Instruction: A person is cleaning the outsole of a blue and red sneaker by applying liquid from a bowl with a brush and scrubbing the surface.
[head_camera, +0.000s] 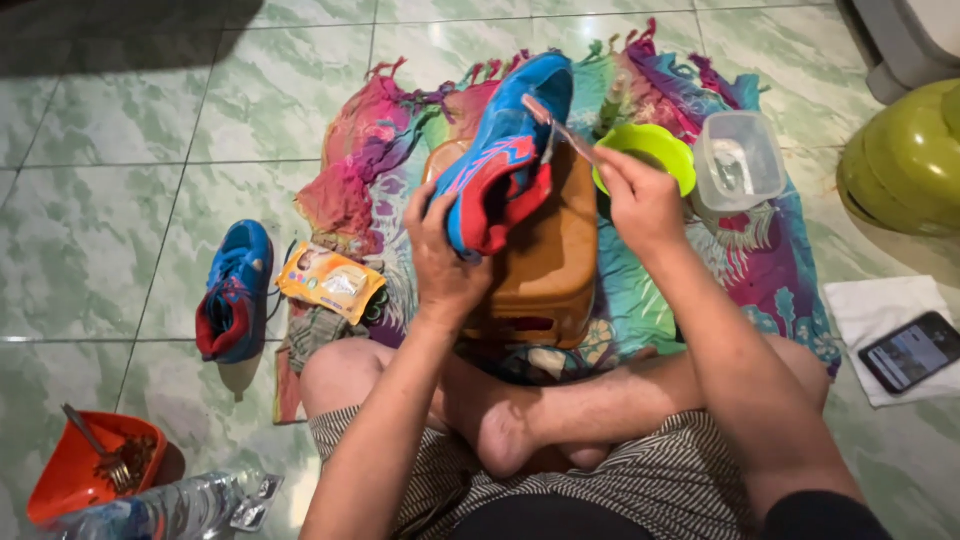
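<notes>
My left hand (445, 255) grips the heel of a blue and red sports shoe (505, 150) and holds it tilted above a brown plastic stool (550, 265). My right hand (640, 200) holds a toothbrush (560, 128) with its head against the side of the shoe. The matching second shoe (235, 290) lies on the tiled floor to the left. I sit cross-legged behind the stool.
A colourful fringed cloth (380, 140) covers the floor under the stool. On it stand a green bowl (655, 150) and a clear plastic container (738, 160). An orange packet (330, 282), a red dish with a fork (85, 465), a water bottle (175, 508), a phone (910, 350) and a green cylinder (905, 155) surround me.
</notes>
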